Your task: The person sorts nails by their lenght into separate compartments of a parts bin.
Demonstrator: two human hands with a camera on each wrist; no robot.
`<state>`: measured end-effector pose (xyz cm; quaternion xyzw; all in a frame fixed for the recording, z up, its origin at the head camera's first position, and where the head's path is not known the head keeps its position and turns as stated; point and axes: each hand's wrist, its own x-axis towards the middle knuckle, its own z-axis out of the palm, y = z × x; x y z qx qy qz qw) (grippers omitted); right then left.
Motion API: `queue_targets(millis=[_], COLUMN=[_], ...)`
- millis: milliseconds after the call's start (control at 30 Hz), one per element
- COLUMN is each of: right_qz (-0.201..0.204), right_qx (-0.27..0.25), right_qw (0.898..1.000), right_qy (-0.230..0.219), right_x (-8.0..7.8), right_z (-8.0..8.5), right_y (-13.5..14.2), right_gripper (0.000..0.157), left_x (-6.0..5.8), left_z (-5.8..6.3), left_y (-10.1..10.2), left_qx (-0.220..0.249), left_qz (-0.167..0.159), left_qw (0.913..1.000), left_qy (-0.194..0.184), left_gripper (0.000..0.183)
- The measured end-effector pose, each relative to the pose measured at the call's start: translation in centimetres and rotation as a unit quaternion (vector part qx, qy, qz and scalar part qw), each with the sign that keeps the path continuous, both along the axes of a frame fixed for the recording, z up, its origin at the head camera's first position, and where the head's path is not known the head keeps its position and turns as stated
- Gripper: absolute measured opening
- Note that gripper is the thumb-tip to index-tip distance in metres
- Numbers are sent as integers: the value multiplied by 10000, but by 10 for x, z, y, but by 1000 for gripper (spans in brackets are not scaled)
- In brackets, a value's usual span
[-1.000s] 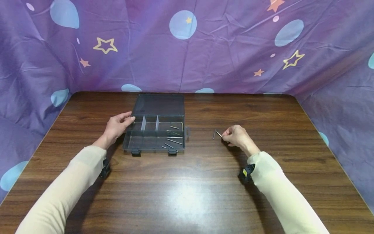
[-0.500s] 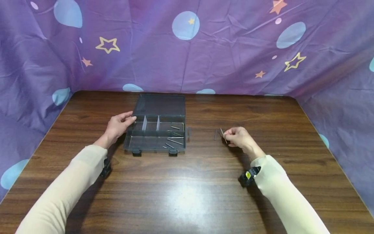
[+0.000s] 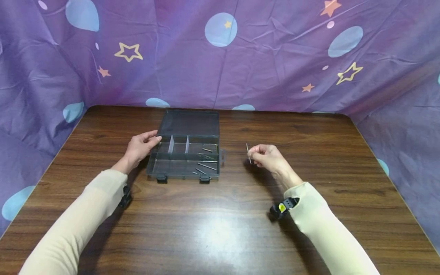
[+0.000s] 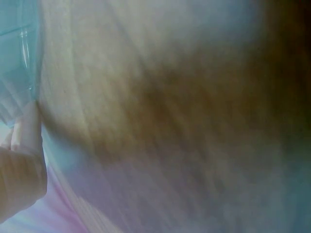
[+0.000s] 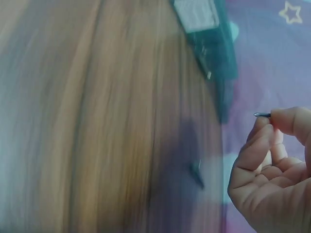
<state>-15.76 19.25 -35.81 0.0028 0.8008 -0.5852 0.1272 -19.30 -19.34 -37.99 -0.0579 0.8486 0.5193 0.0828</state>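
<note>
A dark see-through plastic organizer box (image 3: pixel 165 172) lies with its lid (image 3: pixel 190 123) swung back. Nails (image 3: pixel 207 165) of several lengths lie in its right side. My left hand (image 3: pixel 137 147) grips the left wall near the hinge, thumb over the rim; in the left wrist view its fingers (image 4: pixel 30 128) meet the clear edge. Right of the box, my right hand (image 3: pixel 269 156) pinches a slim silver nail (image 3: pixel 247 148) between thumb and fingertips, above the table. Its pointed tip (image 5: pixel 261 115) sticks out in the right wrist view. Another nail (image 5: pixel 197 174) lies on the table, hidden behind the hand in the head view.
Two pale dividers (image 3: pixel 187 145) split the box's back row. Front latches (image 3: pixel 204 178) hang over the near edge, and a clear tab (image 3: pixel 222 156) juts from the right side. Purple patterned cloth (image 3: pixel 185 68) stands behind the wooden table (image 3: pixel 309 137).
My right hand has turned the nail from slanted to nearly upright and carried it left, covering the nail on the table. My left hand stays on the box.
</note>
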Motion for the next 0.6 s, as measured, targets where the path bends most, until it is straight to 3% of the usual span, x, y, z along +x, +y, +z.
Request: queue_targets(millis=[333,600], right_qz=[172,251], right_qx=[-127,-57], right_qw=[9993,9983], right_qy=[299,515], right_x=[5,11], right_z=[2,0], right_y=[-57,-82], right_gripper=[6,12], left_x=[-1,0], left_z=[-1,0], left_y=[0,0], left_qx=[29,8], left_qz=[23,-2], left_qw=[10000,10000], left_qy=[-12,-44], left_gripper=[55,55])
